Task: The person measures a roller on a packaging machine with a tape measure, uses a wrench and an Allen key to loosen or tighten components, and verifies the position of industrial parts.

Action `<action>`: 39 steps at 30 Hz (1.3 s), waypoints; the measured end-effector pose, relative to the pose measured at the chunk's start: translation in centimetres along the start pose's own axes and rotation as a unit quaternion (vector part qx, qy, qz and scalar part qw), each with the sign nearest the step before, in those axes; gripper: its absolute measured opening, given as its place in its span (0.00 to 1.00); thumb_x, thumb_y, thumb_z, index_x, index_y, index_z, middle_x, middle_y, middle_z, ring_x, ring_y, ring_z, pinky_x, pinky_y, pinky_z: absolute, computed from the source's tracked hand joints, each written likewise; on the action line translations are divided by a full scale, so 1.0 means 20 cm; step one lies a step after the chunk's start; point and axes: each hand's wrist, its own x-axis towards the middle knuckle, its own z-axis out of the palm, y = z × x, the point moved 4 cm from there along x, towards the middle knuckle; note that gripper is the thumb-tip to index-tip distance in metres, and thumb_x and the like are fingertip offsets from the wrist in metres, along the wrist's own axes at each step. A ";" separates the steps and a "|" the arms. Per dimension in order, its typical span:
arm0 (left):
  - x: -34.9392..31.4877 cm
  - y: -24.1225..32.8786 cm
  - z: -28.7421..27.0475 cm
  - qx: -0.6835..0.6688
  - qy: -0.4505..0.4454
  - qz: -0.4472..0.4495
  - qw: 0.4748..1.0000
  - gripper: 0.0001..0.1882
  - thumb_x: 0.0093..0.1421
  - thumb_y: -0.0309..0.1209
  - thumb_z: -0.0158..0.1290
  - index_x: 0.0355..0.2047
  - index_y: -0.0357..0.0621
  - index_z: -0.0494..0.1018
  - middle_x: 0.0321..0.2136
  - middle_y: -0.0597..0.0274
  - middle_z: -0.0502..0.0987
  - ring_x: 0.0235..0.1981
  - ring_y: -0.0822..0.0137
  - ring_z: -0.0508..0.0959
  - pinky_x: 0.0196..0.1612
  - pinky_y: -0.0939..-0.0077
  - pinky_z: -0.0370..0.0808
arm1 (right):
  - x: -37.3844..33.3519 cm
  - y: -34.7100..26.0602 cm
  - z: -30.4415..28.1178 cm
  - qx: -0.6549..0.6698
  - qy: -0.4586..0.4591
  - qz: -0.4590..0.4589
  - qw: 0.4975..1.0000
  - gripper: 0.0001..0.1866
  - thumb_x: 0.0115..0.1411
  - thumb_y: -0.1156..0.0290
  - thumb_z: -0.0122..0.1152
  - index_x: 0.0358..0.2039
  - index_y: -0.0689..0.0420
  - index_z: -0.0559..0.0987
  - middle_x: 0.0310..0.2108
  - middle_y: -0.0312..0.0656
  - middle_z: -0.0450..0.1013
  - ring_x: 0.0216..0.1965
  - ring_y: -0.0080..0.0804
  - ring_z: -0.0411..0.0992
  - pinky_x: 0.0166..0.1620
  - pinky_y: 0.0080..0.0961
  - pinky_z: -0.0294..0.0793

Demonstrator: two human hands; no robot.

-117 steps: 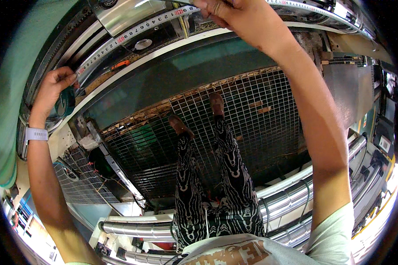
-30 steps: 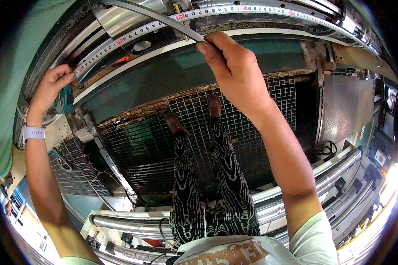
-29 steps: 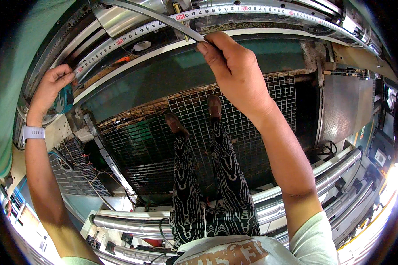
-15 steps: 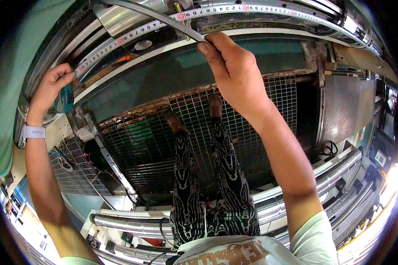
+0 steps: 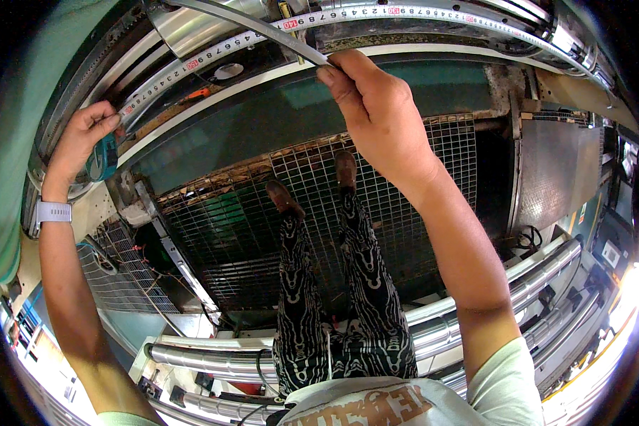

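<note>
At the far left, my left hand is closed on a tape measure, pinching the blade where it leaves the case. The teal case hangs below my fingers. From there the white tape blade runs out along the machine, bending across the top of the view to the far right. My right hand, at the upper middle, pinches the near end of a flat grey strip. The strip slants up to the left and crosses over the blade. Its far end passes out of the picture.
Shiny rollers lie beyond the tape, with a white rail nearer me. An orange-handled tool rests beside the rail. My shoes stand on a metal grating. More rollers are close to my legs, and green cloth hangs at left.
Hardly anything differs. Both hands keep their grips, and the tape and strip stay in nearly the same place.
</note>
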 end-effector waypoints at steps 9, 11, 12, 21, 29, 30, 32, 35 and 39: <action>0.00 0.01 0.00 -0.008 -0.003 -0.010 1.000 0.10 0.58 0.32 0.47 0.23 0.40 0.66 0.21 0.69 0.70 0.27 0.80 0.69 0.33 0.85 0.64 | 0.01 0.00 -0.01 0.009 0.000 0.007 1.000 0.09 0.56 0.68 0.51 0.27 0.60 0.67 0.18 0.53 0.67 0.24 0.55 0.67 0.24 0.40 0.65; 0.00 0.01 0.00 -0.009 -0.006 -0.008 1.000 0.10 0.58 0.32 0.48 0.23 0.40 0.66 0.21 0.69 0.70 0.27 0.79 0.69 0.33 0.85 0.65 | 0.01 0.00 -0.02 0.010 0.001 0.003 1.000 0.09 0.56 0.67 0.51 0.27 0.60 0.67 0.18 0.53 0.67 0.24 0.54 0.67 0.24 0.40 0.65; 0.01 0.00 -0.01 -0.005 -0.010 -0.002 1.000 0.10 0.58 0.32 0.47 0.23 0.40 0.66 0.21 0.69 0.70 0.27 0.79 0.69 0.33 0.85 0.65 | 0.01 0.00 -0.02 0.010 0.001 0.003 1.000 0.09 0.56 0.67 0.51 0.27 0.60 0.67 0.18 0.53 0.67 0.23 0.54 0.67 0.24 0.40 0.65; 0.00 0.02 -0.02 -0.002 -0.032 -0.016 0.999 0.11 0.57 0.33 0.47 0.23 0.40 0.64 0.21 0.69 0.67 0.28 0.77 0.68 0.35 0.83 0.63 | 0.01 0.00 -0.01 0.025 -0.007 0.008 1.000 0.09 0.56 0.67 0.51 0.28 0.61 0.67 0.18 0.53 0.67 0.23 0.54 0.67 0.24 0.39 0.64; 0.01 0.05 -0.01 0.005 -0.035 -0.030 0.999 0.11 0.56 0.33 0.48 0.22 0.41 0.63 0.20 0.68 0.67 0.28 0.76 0.68 0.36 0.82 0.63 | 0.01 0.01 -0.02 0.040 0.004 0.001 0.999 0.09 0.57 0.68 0.51 0.28 0.61 0.68 0.18 0.53 0.67 0.23 0.54 0.66 0.24 0.38 0.64; 0.01 0.05 -0.01 0.006 -0.038 -0.033 0.999 0.11 0.56 0.33 0.48 0.22 0.41 0.63 0.21 0.68 0.67 0.28 0.76 0.68 0.35 0.82 0.63 | 0.01 0.01 -0.01 0.039 0.002 0.003 0.999 0.09 0.57 0.68 0.51 0.28 0.61 0.68 0.18 0.53 0.67 0.23 0.54 0.66 0.24 0.38 0.64; 0.03 0.05 -0.01 0.006 -0.043 -0.034 0.998 0.11 0.56 0.33 0.48 0.22 0.41 0.63 0.21 0.68 0.68 0.28 0.76 0.68 0.35 0.82 0.63 | 0.02 0.03 -0.01 0.038 -0.001 0.008 0.999 0.09 0.57 0.68 0.51 0.28 0.61 0.68 0.18 0.53 0.67 0.23 0.54 0.66 0.24 0.38 0.64; -0.03 0.06 -0.02 0.006 -0.041 -0.032 0.999 0.11 0.56 0.33 0.48 0.21 0.41 0.63 0.21 0.68 0.68 0.28 0.76 0.68 0.35 0.82 0.63 | 0.00 -0.01 -0.02 0.037 -0.002 0.003 0.999 0.09 0.57 0.68 0.51 0.28 0.61 0.68 0.18 0.53 0.67 0.23 0.54 0.66 0.24 0.38 0.64; 0.01 0.05 -0.01 0.001 -0.047 -0.036 0.998 0.11 0.56 0.32 0.48 0.21 0.41 0.63 0.21 0.68 0.68 0.27 0.76 0.68 0.35 0.82 0.63 | 0.01 0.02 -0.01 0.041 0.007 -0.003 0.999 0.09 0.57 0.68 0.51 0.28 0.61 0.68 0.18 0.53 0.67 0.23 0.54 0.66 0.23 0.38 0.64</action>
